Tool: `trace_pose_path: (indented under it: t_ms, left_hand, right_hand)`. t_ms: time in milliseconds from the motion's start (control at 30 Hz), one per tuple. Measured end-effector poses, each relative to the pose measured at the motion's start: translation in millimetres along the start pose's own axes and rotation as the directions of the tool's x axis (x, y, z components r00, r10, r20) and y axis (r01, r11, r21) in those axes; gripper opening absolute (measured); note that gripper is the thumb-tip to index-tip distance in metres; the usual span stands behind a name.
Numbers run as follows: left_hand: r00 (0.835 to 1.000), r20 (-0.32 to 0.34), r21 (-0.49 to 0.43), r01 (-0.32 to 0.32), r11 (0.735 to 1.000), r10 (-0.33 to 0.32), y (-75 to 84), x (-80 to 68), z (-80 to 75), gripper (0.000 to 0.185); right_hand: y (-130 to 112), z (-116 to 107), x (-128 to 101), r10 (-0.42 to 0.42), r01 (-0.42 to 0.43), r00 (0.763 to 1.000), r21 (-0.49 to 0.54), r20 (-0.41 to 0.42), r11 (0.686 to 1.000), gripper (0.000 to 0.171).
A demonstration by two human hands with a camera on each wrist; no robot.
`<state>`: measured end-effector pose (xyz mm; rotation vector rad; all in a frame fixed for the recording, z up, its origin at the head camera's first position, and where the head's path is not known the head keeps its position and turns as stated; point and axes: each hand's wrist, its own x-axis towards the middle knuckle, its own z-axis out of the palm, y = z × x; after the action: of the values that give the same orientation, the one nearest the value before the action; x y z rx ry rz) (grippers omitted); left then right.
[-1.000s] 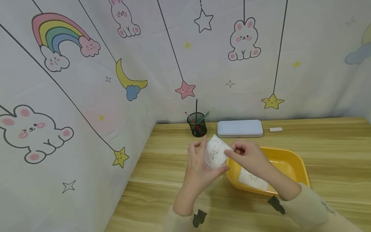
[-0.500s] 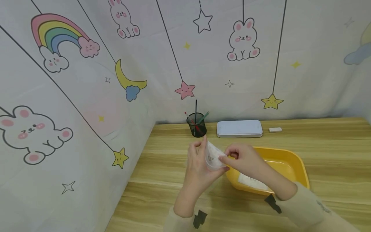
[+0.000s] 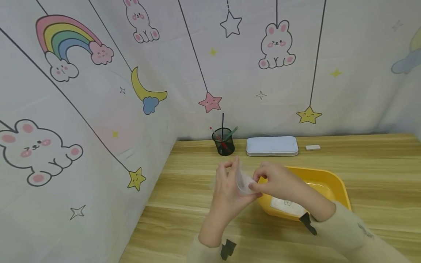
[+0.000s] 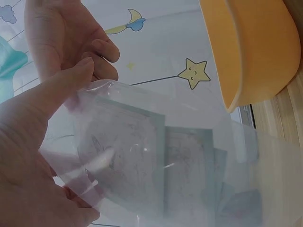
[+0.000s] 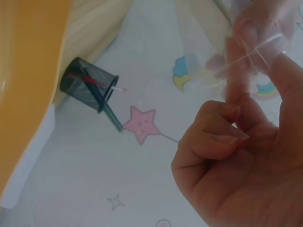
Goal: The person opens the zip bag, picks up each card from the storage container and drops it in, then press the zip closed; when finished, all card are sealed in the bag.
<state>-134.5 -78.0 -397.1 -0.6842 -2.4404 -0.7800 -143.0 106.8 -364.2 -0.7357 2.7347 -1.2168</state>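
My left hand [image 3: 227,193] holds a clear plastic bag [image 3: 244,182], thumb and fingers spread along its opening. Through the plastic in the left wrist view, a butterfly-printed card [image 4: 123,151] shows, with a second card [image 4: 189,172] and further edges beyond it. My right hand [image 3: 276,182] is at the bag's mouth, its thumb and forefinger pinching the plastic edge. In the right wrist view the bag's corner is between the two hands' fingertips. Another butterfly card [image 3: 287,206] lies in the yellow tray [image 3: 343,193], partly hidden by my right forearm.
At the back of the wooden table [image 3: 378,175] stand a black mesh pen holder [image 3: 224,142] with several pens, a white pencil case [image 3: 272,146] and a small white eraser [image 3: 312,147]. A printed cloth [image 3: 184,73] hangs behind and along the left.
The card that stuck out of the bag has slid down into it. My right hand has moved slightly left and down with it; my left hand keeps its hold, shifted slightly right.
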Motion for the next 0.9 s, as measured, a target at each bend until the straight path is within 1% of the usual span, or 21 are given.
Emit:
trace_pose_path:
  t_ms: [200, 267, 333, 400, 467, 567, 667, 767, 900]
  left_hand:
    - [0.999, -0.001, 0.015, -0.054, 0.998, 0.054, -0.1, -1.4, 4.8, 0.098]
    - [0.998, 0.007, 0.015, -0.067, 0.998, 0.066, -0.2, -2.3, 5.4, 0.099]
    - [0.998, 0.017, 0.015, -0.062, 0.998, 0.061, -0.2, -3.2, 5.6, 0.101]
    - [0.998, 0.027, 0.003, -0.05, 0.999, 0.05, -0.4, -3.6, 5.3, 0.103]
    - [0.999, 0.033, -0.01, -0.036, 0.999, 0.036, -0.7, -3.6, 4.8, 0.105]
    - [0.999, 0.045, -0.043, -0.007, 0.999, 0.009, -1.0, -2.7, 2.8, 0.105]
    - [0.998, 0.058, -0.073, 0.02, 0.997, -0.015, -2.1, -1.9, -0.2, 0.105]
    - [0.997, 0.067, -0.099, 0.039, 0.994, -0.033, -3.7, -1.5, -3.2, 0.106]
    - [0.996, 0.073, -0.129, 0.064, 0.99, -0.055, -5.1, -1.4, -4.6, 0.107]
  right_hand:
    - [0.8, 4.6, 3.3, -0.024, 0.026, 0.999, -0.057, 0.041, 0.998, 0.018]
    - [1.3, 5.1, 3.3, -0.02, 0.022, 0.999, -0.044, 0.05, 0.999, 0.017]
    - [2.2, 4.2, 2.7, -0.009, 0.01, 0.999, -0.017, 0.051, 1.0, 0.015]
    - [4.1, 1.5, 2.2, 0.001, -0.001, 1.0, 0.0, 0.024, 1.0, 0.014]
    - [6.8, -3.4, 2.1, 0.02, -0.02, 0.999, -0.002, -0.027, 1.0, 0.017]
    - [13.4, -14.3, 2.5, 0.027, -0.033, 0.993, -0.045, -0.116, 0.998, 0.018]
    - [23.0, -26.5, 2.3, 0.036, -0.049, 0.988, -0.084, -0.147, 0.995, 0.018]
    - [36.6, -34.1, 1.9, 0.071, -0.087, 0.99, -0.131, -0.123, 0.988, 0.015]
    - [60.7, -30.2, 3.2, 0.172, -0.177, 0.984, -0.242, -0.043, 0.954, 0.017]
